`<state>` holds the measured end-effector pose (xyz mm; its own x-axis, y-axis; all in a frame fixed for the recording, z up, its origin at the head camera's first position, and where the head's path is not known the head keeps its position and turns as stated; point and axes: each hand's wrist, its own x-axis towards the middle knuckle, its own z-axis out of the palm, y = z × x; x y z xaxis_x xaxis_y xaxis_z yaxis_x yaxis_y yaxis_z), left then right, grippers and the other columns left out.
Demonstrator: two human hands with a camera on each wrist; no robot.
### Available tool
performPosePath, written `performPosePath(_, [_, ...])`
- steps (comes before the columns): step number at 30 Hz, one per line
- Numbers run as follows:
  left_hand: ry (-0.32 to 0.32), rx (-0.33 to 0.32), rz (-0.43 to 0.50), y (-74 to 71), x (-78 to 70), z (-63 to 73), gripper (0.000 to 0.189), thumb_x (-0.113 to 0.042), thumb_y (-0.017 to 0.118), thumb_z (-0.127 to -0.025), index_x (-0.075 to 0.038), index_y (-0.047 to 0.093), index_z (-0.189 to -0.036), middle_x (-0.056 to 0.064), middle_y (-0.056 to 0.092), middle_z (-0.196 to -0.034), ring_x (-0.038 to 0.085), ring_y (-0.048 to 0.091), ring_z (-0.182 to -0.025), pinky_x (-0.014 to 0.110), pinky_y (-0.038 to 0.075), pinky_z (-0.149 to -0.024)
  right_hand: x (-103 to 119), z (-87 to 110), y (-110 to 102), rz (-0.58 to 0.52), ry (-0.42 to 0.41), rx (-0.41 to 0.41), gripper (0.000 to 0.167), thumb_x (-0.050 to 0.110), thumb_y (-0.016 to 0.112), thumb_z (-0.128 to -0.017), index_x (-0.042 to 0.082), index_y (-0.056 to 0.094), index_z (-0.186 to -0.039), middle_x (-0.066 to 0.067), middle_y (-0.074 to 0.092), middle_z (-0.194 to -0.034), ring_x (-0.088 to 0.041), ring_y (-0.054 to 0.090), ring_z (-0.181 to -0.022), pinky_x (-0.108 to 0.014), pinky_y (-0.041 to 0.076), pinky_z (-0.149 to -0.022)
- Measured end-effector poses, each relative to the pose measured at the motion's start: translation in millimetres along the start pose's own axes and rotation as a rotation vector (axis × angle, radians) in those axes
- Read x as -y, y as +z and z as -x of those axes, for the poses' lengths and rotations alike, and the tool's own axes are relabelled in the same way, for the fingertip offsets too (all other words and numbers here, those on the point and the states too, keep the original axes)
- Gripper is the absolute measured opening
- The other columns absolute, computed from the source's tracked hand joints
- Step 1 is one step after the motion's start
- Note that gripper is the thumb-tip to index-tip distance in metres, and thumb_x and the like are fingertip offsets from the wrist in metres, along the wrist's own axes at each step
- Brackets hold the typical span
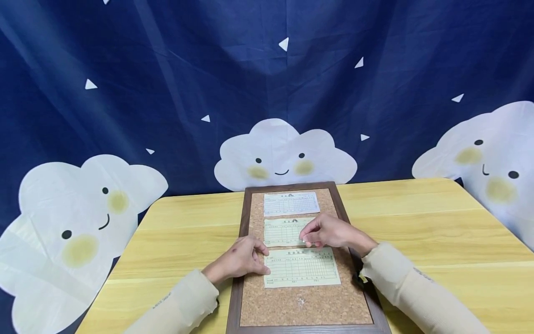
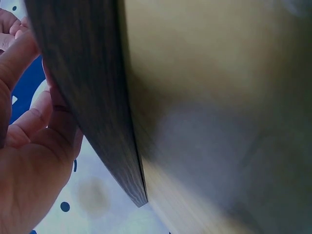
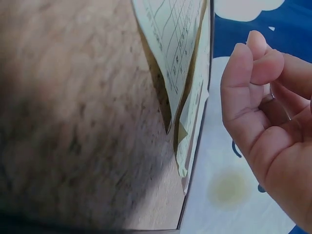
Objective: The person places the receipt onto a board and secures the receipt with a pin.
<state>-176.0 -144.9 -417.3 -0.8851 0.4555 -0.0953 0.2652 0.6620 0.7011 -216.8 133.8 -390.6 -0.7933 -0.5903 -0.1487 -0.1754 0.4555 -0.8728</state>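
Three printed form slips lie in a column on a framed cork board (image 1: pixel 306 315). The lowest, a yellow-green slip (image 1: pixel 302 269), has my left hand (image 1: pixel 239 257) at its left edge, thumb and index fingertip apart and touching it. My right hand (image 1: pixel 333 232) is over the right part of the middle slip (image 1: pixel 277 232), just above the lowest one. Its thumb and fingertips pinch a small pale thing that looks like a clear push pin, mostly hidden by the fingers. In the right wrist view, slip corners (image 3: pixel 180 63) curl up off the cork.
At the top of the board lies a whitish slip (image 1: pixel 288 205). Small dark-looking pins show at the top edges of the upper two slips. A little cluster of clear pins (image 1: pixel 301 301) sits on the lower cork. The wooden table (image 1: pixel 438 232) meets a blue cloud-patterned curtain (image 1: pixel 267 69) behind.
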Motion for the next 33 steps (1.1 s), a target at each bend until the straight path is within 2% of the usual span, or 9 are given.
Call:
performPosePath(5, [0.001, -0.002, -0.007, 0.2, -0.1, -0.1, 0.031, -0.011, 0.092, -0.068, -0.008, 0.071, -0.092, 0.001, 0.056, -0.087, 0.013, 0.053, -0.08, 0.037, 0.043, -0.082, 3, -2.7, 3, -0.018, 0.011, 0.014, 0.012, 0.0, 0.064, -0.095, -0.005, 0.075, -0.095, -0.002, 0.063, -0.068, -0.01, 0.048, -0.056, -0.027, 0.05, -0.057])
performPosePath(9, [0.004, -0.002, -0.003, 0.0, -0.2, -0.5, 0.031, -0.011, 0.092, -0.068, -0.008, 0.071, -0.091, 0.0, 0.057, -0.085, 0.013, 0.054, -0.079, 0.036, 0.043, -0.081, 3, -5.4, 6, -0.052, 0.031, 0.036, 0.011, -0.002, 0.064, -0.094, -0.006, 0.075, -0.095, -0.005, 0.063, -0.067, -0.01, 0.048, -0.056, -0.029, 0.053, -0.058])
performPosePath(14, [0.009, 0.0, 0.003, 0.2, 0.6, -1.0, 0.031, -0.011, 0.091, -0.068, -0.008, 0.071, -0.091, 0.001, 0.057, -0.086, 0.012, 0.056, -0.075, 0.035, 0.044, -0.08, 3, -8.3, 9, -0.061, 0.044, 0.065, 0.012, -0.004, 0.063, -0.094, -0.007, 0.074, -0.092, -0.006, 0.061, -0.065, -0.011, 0.046, -0.054, -0.026, 0.047, -0.056])
performPosePath(19, [0.005, 0.001, 0.007, 0.4, 1.1, -0.9, 0.031, -0.01, 0.091, -0.067, -0.008, 0.071, -0.091, 0.002, 0.056, -0.087, 0.013, 0.054, -0.08, 0.035, 0.043, -0.081, 2, -11.0, 9, -0.034, 0.052, 0.089, 0.013, -0.003, 0.062, -0.095, -0.005, 0.075, -0.093, -0.006, 0.063, -0.066, -0.012, 0.045, -0.053, -0.026, 0.045, -0.055])
performPosePath(33, [0.011, 0.01, 0.026, 0.1, 0.6, -0.1, 0.031, -0.009, 0.09, -0.069, -0.006, 0.07, -0.093, 0.004, 0.056, -0.089, 0.009, 0.059, -0.066, 0.029, 0.046, -0.074, -1, -17.4, 14, -0.047, 0.073, 0.133, 0.012, -0.006, 0.063, -0.093, -0.006, 0.075, -0.095, -0.005, 0.065, -0.065, -0.01, 0.046, -0.052, -0.024, 0.046, -0.053])
